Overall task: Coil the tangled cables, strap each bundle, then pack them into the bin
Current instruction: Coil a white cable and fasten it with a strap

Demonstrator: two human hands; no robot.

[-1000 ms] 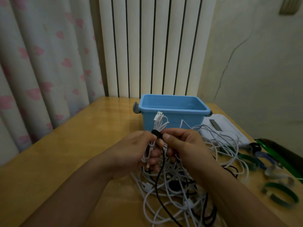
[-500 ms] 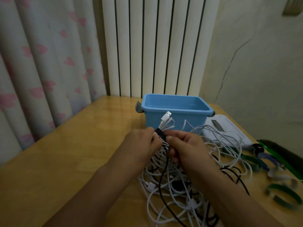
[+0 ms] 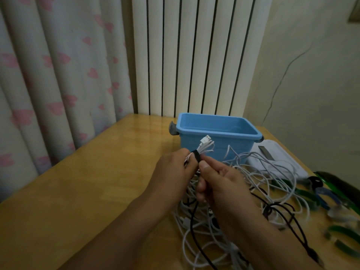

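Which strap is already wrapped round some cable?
The black strap, pinched between the left hand and right hand, cinches a white cable bundle. The green straps lie loose on the table.

Both hands have carried the white cable bundle point(image 3: 204, 148) up and away, closer to the bin point(image 3: 218, 133).

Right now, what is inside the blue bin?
The blue bin shows only bare inner walls; no cable bundle is visible inside. Its near wall hides the bottom, so I cannot see whether something lies there.
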